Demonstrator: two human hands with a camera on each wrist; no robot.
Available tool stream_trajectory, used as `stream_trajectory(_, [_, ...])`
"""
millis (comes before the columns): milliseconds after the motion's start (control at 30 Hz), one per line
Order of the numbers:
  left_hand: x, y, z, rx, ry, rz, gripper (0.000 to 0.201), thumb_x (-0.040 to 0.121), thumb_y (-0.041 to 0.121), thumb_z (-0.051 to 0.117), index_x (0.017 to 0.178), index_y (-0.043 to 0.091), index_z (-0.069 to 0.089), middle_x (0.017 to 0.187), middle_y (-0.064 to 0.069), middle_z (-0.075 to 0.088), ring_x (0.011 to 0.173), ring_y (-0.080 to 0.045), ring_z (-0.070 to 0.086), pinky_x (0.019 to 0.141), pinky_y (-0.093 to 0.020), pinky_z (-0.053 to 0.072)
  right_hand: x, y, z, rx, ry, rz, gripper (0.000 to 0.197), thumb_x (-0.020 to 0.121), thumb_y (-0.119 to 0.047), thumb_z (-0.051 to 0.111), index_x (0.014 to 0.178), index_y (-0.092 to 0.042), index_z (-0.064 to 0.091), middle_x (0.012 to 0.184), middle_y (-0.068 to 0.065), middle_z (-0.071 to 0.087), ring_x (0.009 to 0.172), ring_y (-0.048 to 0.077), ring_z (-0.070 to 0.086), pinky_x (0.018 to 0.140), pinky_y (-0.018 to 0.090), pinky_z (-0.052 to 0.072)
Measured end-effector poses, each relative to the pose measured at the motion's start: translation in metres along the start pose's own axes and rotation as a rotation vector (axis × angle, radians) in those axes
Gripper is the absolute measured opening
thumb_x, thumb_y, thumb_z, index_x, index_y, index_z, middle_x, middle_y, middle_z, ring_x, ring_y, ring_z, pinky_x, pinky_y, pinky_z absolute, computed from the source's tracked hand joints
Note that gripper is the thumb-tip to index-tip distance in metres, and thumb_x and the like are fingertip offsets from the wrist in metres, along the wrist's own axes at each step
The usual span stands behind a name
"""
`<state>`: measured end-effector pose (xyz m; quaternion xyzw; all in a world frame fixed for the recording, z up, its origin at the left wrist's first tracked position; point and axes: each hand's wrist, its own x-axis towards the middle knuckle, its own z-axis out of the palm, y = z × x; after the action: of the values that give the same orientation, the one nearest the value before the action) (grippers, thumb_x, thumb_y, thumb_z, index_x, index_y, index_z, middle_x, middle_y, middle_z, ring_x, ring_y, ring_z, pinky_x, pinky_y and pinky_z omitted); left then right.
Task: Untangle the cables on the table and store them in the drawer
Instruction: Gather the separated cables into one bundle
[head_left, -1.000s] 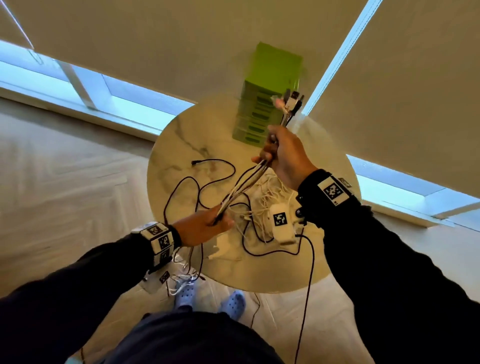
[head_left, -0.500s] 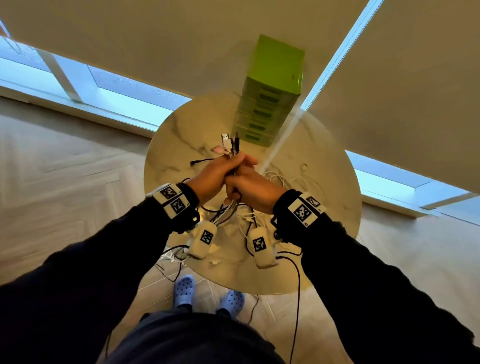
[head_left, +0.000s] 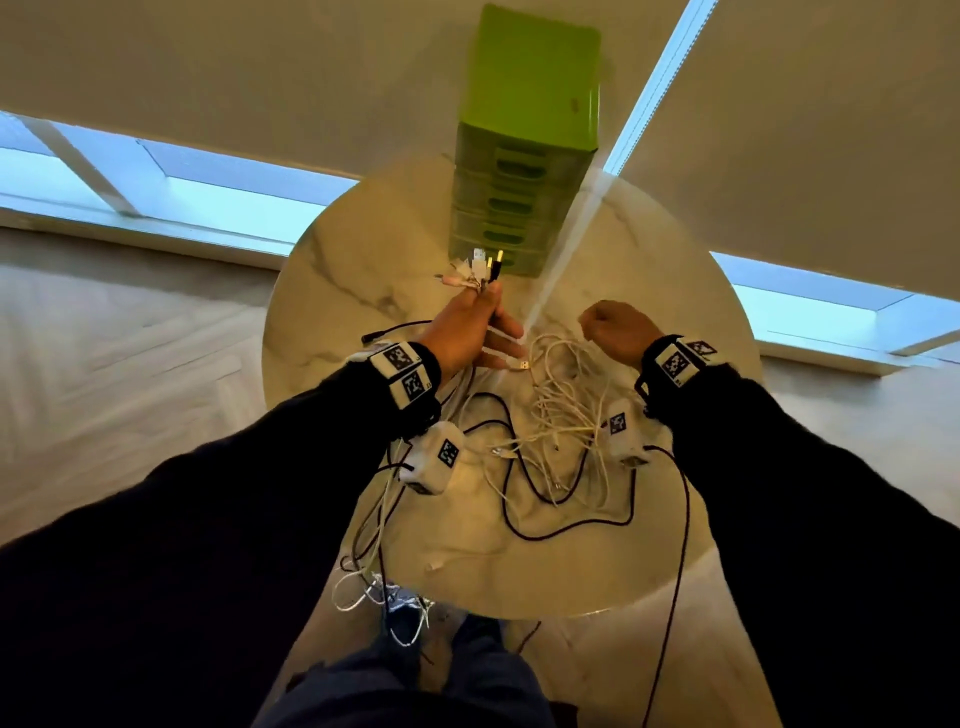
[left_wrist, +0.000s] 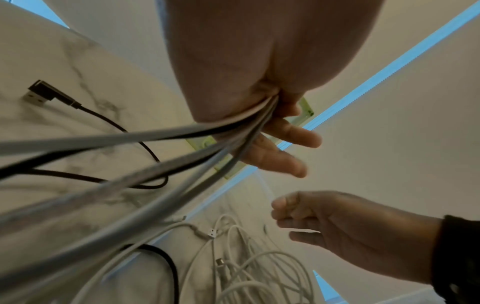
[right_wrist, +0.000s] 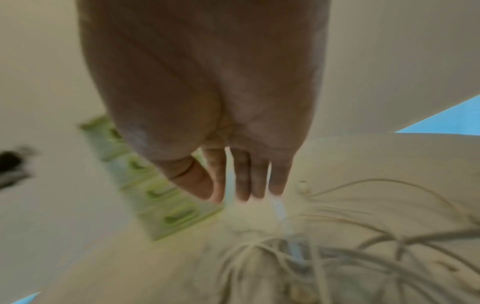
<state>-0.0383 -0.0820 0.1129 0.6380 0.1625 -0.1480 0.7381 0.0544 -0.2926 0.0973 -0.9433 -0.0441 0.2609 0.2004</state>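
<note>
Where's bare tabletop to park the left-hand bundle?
Free: marble table left of the green drawer unit, beyond the black plug; also right of the unit. Crowded: white cable tangle and black loops at centre.

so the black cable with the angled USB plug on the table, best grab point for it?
Probably the straight black cable just behind the angled USB plug, pinched from above. That end lies flat on bare table, apart from the white cable pile, while the left hand holds a bundle; the right hand is free.
</note>
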Motion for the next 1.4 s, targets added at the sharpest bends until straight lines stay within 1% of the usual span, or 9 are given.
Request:
stream_trajectory(133, [0.017,-0.009,0.002,0.101,0.007,-0.019,0.036,0.109,0.039,0.029,0.084,0.018,0.044,0.065,0.002,0.049,0.044,-0.008,0.038,0.045,-0.023,0.03,0.043,0.061,0.011,-0.279,-0.006,0.305,0.06,0.097,-0.043,0.048,0.144,-0.007,0.038,0.145,0.024,0.043,0.131,0.042,0.044,0.108,0.045,0.039])
stream_trajectory(367, [0.019,-0.011,0.005,0.058,-0.045,-0.08,0.035,0.109,0.038,0.03,0.079,0.022,0.039,0.061,0.007,0.031,0.047,-0.007,0.025,0.046,-0.023,0.021,0.049,0.088,0.023,-0.371,0.008,0.278,0.039,0.103,-0.033,0.04,0.13,-0.004,0.043,0.132,0.026,0.045,0.121,0.046,0.049,0.1,0.051,0.041])
stream_trajectory(533, [0.011,-0.014,0.004,0.081,-0.011,-0.037,0.029,0.104,0.037,0.049,0.081,0.024,0.039,0.063,0.011,0.033,0.05,-0.006,0.03,0.051,-0.022,0.028,0.035,0.082,0.001,-0.079,0.255,0.001,0.027,0.102,-0.019,0.043,0.112,0.001,0.058,0.11,0.032,0.062,0.1,0.05,0.059,0.084,0.049,0.047])
stream_trajectory(633, [0.003,-0.018,0.0,0.012,-0.01,0.022,0.032,0.095,0.036,0.066,0.083,0.024,0.039,0.066,0.009,0.03,0.056,-0.008,0.03,0.052,-0.023,0.027,-0.005,0.039,-0.01,0.144,0.406,-0.225,0.029,0.104,-0.024,0.044,0.104,-0.003,0.063,0.096,0.017,0.069,0.09,0.037,0.064,0.078,0.039,0.044])
stream_trajectory(767, [-0.014,-0.019,0.004,-0.066,0.044,0.094,0.055,0.066,0.049,0.081,0.096,0.021,0.045,0.068,0.011,0.037,0.058,-0.008,0.033,0.053,-0.023,0.03,-0.076,-0.029,0.009,0.23,0.319,-0.535,0.023,0.105,-0.024,0.047,0.101,-0.009,0.065,0.092,0.001,0.067,0.081,0.014,0.058,0.072,0.02,0.041])
stream_trajectory(900, [-0.032,-0.014,0.014,-0.087,-0.002,0.152,0.041,0.08,0.06,0.068,0.084,0.025,0.049,0.067,0.01,0.041,0.057,-0.007,0.034,0.055,-0.024,0.028,-0.104,-0.063,0.036,0.255,0.225,-0.579,0.024,0.105,-0.021,0.045,0.109,-0.009,0.065,0.09,-0.001,0.063,0.075,0.008,0.054,0.067,0.01,0.037])
stream_trajectory(1000, [-0.04,-0.009,0.019,-0.079,0.021,0.183,0.043,0.096,0.057,0.049,0.072,0.022,0.046,0.06,0.004,0.038,0.052,-0.008,0.031,0.051,-0.025,0.024,-0.111,-0.075,0.04,0.262,0.182,-0.56,0.025,0.104,-0.02,0.042,0.107,-0.009,0.065,0.097,0.009,0.069,0.085,0.021,0.061,0.076,0.032,0.048])
stream_trajectory(1133, [-0.046,-0.01,0.022,-0.058,0.078,0.151,0.052,0.098,0.064,0.034,0.071,0.019,0.041,0.065,-0.007,0.031,0.053,-0.013,0.026,0.052,-0.03,0.019,-0.119,-0.082,0.032,0.165,0.171,-0.545,0.026,0.105,-0.022,0.042,0.099,-0.007,0.062,0.093,0.009,0.066,0.079,0.021,0.056,0.066,0.026,0.036])
stream_trajectory(1400, [-0.052,0.018,0.015,-0.193,0.227,0.203,0.044,0.106,0.051,0.028,0.078,0.021,0.04,0.067,0.004,0.034,0.048,-0.006,0.029,0.046,-0.022,0.022,-0.145,-0.056,0.041,0.162,0.18,-0.615,0.038,0.107,-0.042,0.03,0.089,-0.015,0.05,0.073,0.005,0.059,0.067,0.023,0.055,0.067,0.042,0.045])
